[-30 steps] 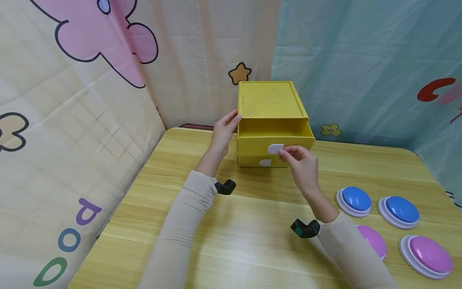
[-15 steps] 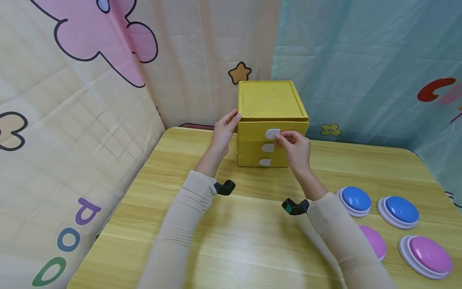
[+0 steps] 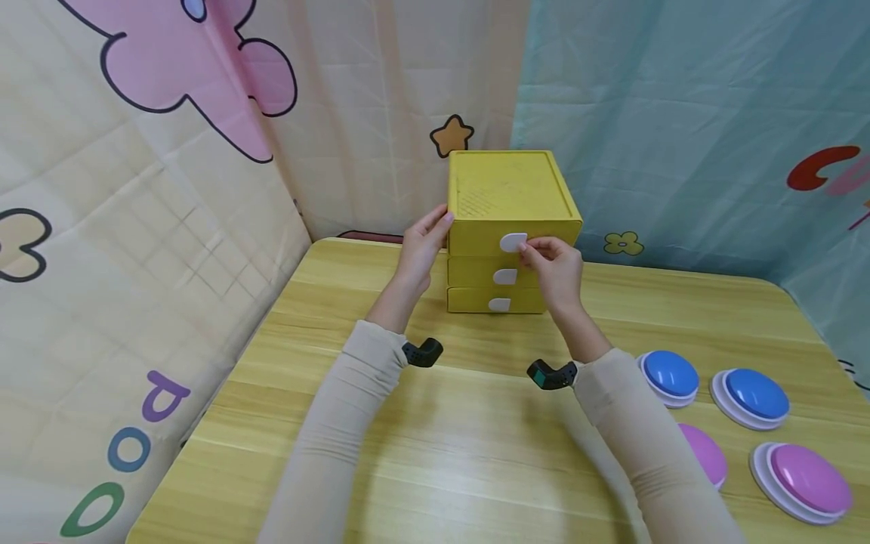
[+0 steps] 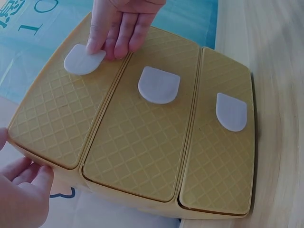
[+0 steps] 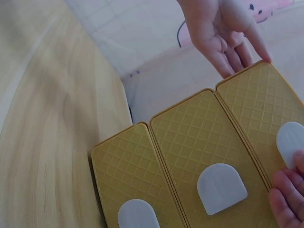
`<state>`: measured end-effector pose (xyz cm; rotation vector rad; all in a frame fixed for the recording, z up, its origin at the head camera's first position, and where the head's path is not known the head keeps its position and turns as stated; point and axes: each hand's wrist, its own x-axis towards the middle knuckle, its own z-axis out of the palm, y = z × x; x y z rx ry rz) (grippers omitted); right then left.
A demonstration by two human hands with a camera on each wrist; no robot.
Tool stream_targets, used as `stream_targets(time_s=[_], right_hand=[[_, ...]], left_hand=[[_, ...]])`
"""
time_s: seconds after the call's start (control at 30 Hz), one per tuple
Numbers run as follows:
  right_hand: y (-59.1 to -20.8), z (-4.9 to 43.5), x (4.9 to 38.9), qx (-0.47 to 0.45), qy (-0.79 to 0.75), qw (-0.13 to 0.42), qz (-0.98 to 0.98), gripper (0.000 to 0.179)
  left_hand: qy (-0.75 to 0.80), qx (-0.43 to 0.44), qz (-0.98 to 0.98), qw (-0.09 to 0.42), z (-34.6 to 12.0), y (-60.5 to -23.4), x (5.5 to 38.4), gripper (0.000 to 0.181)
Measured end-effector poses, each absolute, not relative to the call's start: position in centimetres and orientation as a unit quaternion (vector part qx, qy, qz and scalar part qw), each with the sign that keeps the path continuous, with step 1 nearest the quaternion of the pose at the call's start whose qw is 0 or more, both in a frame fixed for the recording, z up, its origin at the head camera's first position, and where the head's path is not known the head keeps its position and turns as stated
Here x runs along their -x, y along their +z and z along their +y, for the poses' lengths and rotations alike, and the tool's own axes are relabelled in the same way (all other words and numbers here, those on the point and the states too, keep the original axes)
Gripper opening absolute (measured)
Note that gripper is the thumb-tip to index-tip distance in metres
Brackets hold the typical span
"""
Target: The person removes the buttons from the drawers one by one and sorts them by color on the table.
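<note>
A yellow box of three stacked drawers [image 3: 514, 185] stands toward the back of the table, all its drawers flush. Each waffle-patterned front carries a white rounded pull tab. My right hand [image 3: 560, 276] pinches the top drawer's pull tab [image 4: 81, 60] between thumb and fingers. At the box's upper left side, my left hand [image 3: 420, 253] rests its fingertips against the edge. The wrist views show the middle tab [image 4: 159, 85] and the bottom tab [image 4: 232, 112] untouched.
To the right on the wooden table [image 3: 435, 453] sit two blue push buttons [image 3: 671, 373] and two pink ones [image 3: 812, 477]; my right sleeve partly covers the nearer pink one. Printed curtains [image 3: 381, 91] hang behind and at the left of the table.
The top drawer was pulled out a second ago and has slid back in until flush. My right hand moved away from me with its tab; my left hand stayed at the box's side.
</note>
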<state>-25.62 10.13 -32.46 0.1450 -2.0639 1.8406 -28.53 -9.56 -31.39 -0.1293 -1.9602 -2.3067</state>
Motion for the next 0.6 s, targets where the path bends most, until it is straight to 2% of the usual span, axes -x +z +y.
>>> stream_targets(time_s=[0.13, 0.27, 0.4, 0.6], right_hand=[[-33.4, 11.0, 26.1, -0.049, 0.647, 0.181, -0.739, 0.022], [-34.5, 12.5, 25.5, -0.08, 0.606, 0.2, -0.766, 0.025], [-35.0, 14.6, 24.0, -0.149, 0.504, 0.219, -0.822, 0.032], [-35.5, 18.1, 21.4, -0.257, 0.324, 0.197, -0.889, 0.055]], left_hand=[[-0.753, 0.045, -0.653, 0.059, -9.4, -31.5, 28.6, 0.045], [-0.727, 0.068, -0.68, 0.071, -9.6, -32.1, 28.3, 0.05], [-0.641, 0.122, -0.748, 0.122, -10.6, -33.1, 27.2, 0.054], [-0.429, 0.225, -0.849, 0.212, -11.6, -34.2, 24.2, 0.059]])
